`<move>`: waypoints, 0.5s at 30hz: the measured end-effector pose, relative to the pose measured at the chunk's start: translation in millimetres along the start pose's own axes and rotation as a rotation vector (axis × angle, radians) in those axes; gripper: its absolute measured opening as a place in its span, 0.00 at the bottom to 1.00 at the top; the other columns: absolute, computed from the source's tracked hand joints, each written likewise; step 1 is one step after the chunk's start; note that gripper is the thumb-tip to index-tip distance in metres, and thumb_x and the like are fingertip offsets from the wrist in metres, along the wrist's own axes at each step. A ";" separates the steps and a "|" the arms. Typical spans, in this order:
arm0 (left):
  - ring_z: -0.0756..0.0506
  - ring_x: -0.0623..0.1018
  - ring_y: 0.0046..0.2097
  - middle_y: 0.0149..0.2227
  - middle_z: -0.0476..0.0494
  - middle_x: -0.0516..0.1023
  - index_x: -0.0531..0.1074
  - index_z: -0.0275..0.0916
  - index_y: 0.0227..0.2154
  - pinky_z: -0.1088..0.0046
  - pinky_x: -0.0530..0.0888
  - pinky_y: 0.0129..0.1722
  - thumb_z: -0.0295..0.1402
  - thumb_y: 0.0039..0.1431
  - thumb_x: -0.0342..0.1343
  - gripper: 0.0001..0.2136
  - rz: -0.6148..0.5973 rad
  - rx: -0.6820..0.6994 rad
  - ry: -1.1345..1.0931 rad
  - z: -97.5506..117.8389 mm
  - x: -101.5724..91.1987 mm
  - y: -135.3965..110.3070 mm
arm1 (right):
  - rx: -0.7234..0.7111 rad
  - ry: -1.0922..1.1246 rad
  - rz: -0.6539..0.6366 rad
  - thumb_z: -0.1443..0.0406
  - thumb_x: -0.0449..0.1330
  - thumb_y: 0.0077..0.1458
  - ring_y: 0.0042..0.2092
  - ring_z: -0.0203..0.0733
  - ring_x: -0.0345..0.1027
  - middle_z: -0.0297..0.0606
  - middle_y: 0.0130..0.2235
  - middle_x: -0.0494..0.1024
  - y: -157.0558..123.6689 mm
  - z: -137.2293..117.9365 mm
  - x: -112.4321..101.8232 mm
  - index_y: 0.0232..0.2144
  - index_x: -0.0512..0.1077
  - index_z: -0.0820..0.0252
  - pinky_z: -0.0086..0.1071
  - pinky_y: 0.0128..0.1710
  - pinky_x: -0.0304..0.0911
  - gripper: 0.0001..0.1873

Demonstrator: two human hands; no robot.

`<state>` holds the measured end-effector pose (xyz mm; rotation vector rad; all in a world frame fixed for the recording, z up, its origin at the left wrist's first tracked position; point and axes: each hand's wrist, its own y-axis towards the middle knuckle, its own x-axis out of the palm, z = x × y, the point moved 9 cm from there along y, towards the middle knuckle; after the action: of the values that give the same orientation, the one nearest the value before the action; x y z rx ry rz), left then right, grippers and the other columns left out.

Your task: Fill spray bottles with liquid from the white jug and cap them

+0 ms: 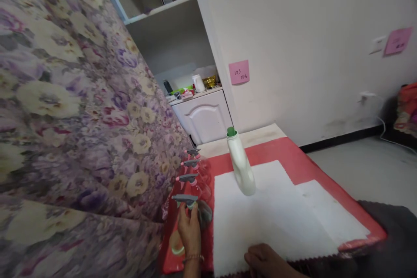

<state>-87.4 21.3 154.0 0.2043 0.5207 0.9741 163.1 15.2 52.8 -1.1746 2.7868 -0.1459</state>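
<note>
I've got the left hand (190, 221) gripping the upright sprayer (185, 198) up top, right hand (263, 257) curled well to its right.

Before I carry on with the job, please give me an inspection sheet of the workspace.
Surface: red table cover, white sheets on it.
Job's things: nearest spray bottle; three more spray bottles in a row beyond; pale bottle standing on a sheet, green piece at its mouth.
Clutter: round item by the left wrist, identity unclear.
Left hand: gripping the nearest spray bottle's top.
Right hand: near the sheet's front edge; contents unclear.
Cables: white cord by the wall, off the table.
Surroundings: flowered curtain, cabinet.
</note>
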 end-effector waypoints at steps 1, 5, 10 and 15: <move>0.37 0.73 0.52 0.49 0.39 0.76 0.71 0.38 0.46 0.60 0.67 0.55 0.47 0.52 0.56 0.22 0.002 -0.001 -0.011 4.1 -1.3 -4.8 | -0.008 0.011 -0.003 0.39 0.48 0.52 0.17 0.32 0.53 0.28 0.15 0.61 -0.1 -0.1 0.0 0.16 0.61 0.57 0.28 0.19 0.46 0.31; 0.39 0.75 0.50 0.47 0.41 0.77 0.70 0.39 0.48 0.63 0.69 0.52 0.45 0.55 0.57 0.21 -0.154 0.017 -0.122 35.7 12.3 -39.9 | -0.002 0.069 0.024 0.41 0.49 0.53 0.16 0.33 0.54 0.27 0.15 0.60 2.0 3.9 -8.1 0.20 0.62 0.57 0.27 0.17 0.46 0.28; 0.39 0.75 0.51 0.47 0.39 0.78 0.71 0.37 0.47 0.65 0.70 0.51 0.43 0.55 0.58 0.20 -0.377 -0.007 -0.172 74.7 54.0 -98.0 | -0.198 -0.013 0.332 0.53 0.57 0.54 0.29 0.39 0.67 0.35 0.29 0.73 -12.0 -16.2 -68.0 0.36 0.70 0.60 0.31 0.30 0.62 0.16; 0.38 0.75 0.51 0.48 0.39 0.78 0.72 0.38 0.47 0.63 0.70 0.52 0.41 0.56 0.57 0.18 -0.529 -0.004 -0.231 101.5 99.0 -137.2 | -0.337 -0.190 0.517 0.58 0.68 0.44 0.54 0.53 0.64 0.46 0.53 0.69 -35.4 -34.4 -123.9 0.54 0.65 0.59 0.44 0.54 0.61 0.34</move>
<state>109.5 33.8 154.8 0.1612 0.3342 0.4285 269.1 81.0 99.9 -0.4406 2.8948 0.4678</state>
